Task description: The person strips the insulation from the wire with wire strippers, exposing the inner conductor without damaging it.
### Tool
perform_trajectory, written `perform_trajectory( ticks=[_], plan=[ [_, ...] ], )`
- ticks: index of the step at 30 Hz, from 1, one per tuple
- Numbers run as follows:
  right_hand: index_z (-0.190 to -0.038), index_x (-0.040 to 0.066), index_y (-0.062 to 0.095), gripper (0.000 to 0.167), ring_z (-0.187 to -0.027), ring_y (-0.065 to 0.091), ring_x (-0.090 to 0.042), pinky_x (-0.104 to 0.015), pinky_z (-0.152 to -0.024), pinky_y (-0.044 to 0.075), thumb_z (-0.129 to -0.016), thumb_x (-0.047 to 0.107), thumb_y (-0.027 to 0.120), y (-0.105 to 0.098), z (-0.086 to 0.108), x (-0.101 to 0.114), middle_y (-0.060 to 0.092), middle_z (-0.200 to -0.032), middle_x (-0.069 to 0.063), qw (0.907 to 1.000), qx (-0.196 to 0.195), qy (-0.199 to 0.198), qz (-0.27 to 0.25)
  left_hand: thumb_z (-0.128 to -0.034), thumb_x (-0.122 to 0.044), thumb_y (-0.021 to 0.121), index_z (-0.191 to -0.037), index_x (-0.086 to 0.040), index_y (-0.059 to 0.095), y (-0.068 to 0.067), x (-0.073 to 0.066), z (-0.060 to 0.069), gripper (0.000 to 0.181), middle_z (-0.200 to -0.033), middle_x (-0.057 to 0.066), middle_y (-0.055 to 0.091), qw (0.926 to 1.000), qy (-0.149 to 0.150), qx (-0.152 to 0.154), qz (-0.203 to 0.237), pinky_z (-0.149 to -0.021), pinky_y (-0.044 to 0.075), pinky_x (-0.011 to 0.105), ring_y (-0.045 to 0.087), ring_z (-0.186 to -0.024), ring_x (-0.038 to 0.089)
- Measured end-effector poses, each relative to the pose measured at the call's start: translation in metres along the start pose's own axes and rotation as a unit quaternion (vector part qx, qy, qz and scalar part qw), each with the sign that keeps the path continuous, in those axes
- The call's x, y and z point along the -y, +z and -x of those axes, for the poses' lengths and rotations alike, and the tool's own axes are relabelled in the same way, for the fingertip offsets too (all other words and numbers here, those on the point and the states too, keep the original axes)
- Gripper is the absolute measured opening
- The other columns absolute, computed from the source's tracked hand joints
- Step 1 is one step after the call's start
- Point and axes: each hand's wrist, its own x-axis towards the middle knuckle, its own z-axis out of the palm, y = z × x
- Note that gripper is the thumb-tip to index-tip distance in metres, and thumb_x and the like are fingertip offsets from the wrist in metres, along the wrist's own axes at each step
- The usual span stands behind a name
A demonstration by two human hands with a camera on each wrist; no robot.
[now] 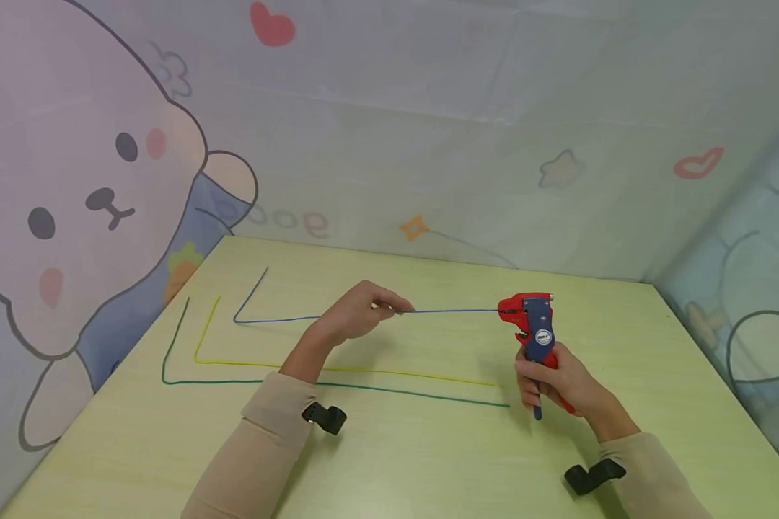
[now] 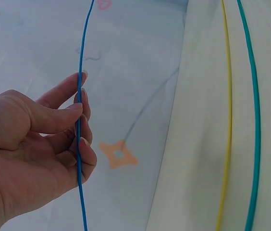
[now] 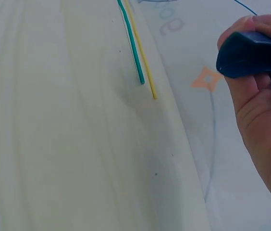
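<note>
My left hand (image 1: 358, 314) pinches the blue wire (image 1: 454, 311) between thumb and fingers; in the left wrist view the blue wire (image 2: 81, 62) runs across the fingers of the left hand (image 2: 34, 139). My right hand (image 1: 561, 382) grips the handles of a red and blue wire stripper (image 1: 540, 324), held above the table. The wire's right end meets the tool's red head; how deep it sits inside is hidden. In the right wrist view the right hand (image 3: 260, 115) holds the dark blue handle (image 3: 251, 55), and most of the tool is out of frame.
A yellow wire (image 1: 389, 372) and a green wire (image 1: 402, 391) lie on the pale wooden table (image 1: 428, 461), nearer than the blue one, their left parts bent backward. Printed cloth walls (image 1: 428, 144) stand behind the table and at its sides.
</note>
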Motion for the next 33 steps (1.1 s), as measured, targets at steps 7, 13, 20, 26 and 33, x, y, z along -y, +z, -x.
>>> perform_trajectory(
  ticks=[7,13,20,26,33],
  plan=[
    [-0.099,0.002,0.048,0.015,-0.058,0.054,-0.018,-0.032,-0.059,0.056,-0.103,-0.007,0.038,0.0016,-0.001,0.001,0.047,-0.069,-0.011,0.9999,0.007,-0.013,-0.009,-0.099,0.007,0.052,-0.117,-0.01,0.076,-0.0002,-0.0002,0.0004,0.035,-0.118,0.005,0.07,1.0,-0.002,-0.004,-0.001,-0.098,0.048,0.041,0.062,-0.115,0.023],
    [-0.099,0.002,0.048,0.014,-0.057,0.055,-0.019,-0.033,-0.059,0.056,-0.103,-0.006,0.038,-0.0009,0.0014,0.0022,0.049,-0.07,-0.01,1.0,0.0,-0.004,-0.001,-0.0989,0.007,0.052,-0.117,-0.009,0.076,0.0013,0.0,-0.0018,0.034,-0.118,0.007,0.07,1.0,0.001,0.0,0.001,-0.098,0.048,0.041,0.063,-0.115,0.023],
    [-0.103,0.001,0.049,0.014,-0.062,0.057,-0.019,-0.034,-0.063,0.056,-0.103,-0.005,0.037,-0.0034,0.0034,0.003,0.052,-0.074,-0.011,0.9999,0.013,-0.004,-0.001,-0.0988,0.008,0.051,-0.117,-0.009,0.076,0.0025,-0.0008,-0.0023,0.035,-0.119,0.007,0.07,1.0,0.001,0.0,0.008,-0.1,0.047,0.041,0.062,-0.115,0.023],
    [-0.104,0.001,0.049,0.013,-0.064,0.058,-0.021,-0.035,-0.065,0.056,-0.103,-0.005,0.037,-0.0044,0.0036,0.0043,0.053,-0.075,-0.013,0.9996,0.024,-0.011,-0.01,-0.0996,0.007,0.05,-0.118,-0.008,0.075,0.0026,-0.001,-0.002,0.035,-0.121,0.011,0.069,1.0,0.003,0.003,0.006,-0.1,0.047,0.042,0.062,-0.116,0.024],
    [-0.106,-0.001,0.048,0.017,-0.065,0.058,-0.025,-0.038,-0.067,0.057,-0.102,-0.008,0.033,-0.0062,0.0006,0.0061,0.052,-0.078,-0.014,0.9985,0.046,-0.022,-0.017,-0.0995,0.006,0.05,-0.117,-0.009,0.076,0.0004,-0.0019,-0.0012,0.034,-0.119,0.008,0.07,1.0,0.002,0.001,0.007,-0.1,0.047,0.042,0.061,-0.116,0.023]
  ],
)
